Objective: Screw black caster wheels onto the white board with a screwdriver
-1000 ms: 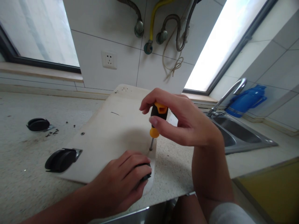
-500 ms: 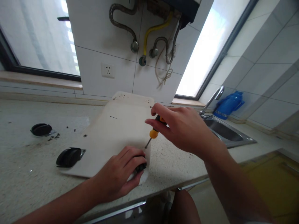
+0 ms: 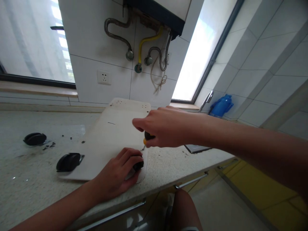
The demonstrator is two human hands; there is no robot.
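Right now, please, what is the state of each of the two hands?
Left hand: closed over a black wheel at the corner of the white board.
Right hand: closed, holding a screwdriver.

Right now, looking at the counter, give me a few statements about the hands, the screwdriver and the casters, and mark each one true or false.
1. The right hand grips a screwdriver. True.
2. The left hand lies flat on the bare counter, touching nothing. False: it covers a black caster at the near corner of the white board.
3. A second caster sits at the board's left near corner. True.
4. A third caster stands on top of the board. False: it lies off the board, on the counter, beside small dark screws.
5. The blue jug stands by the faucet. True.
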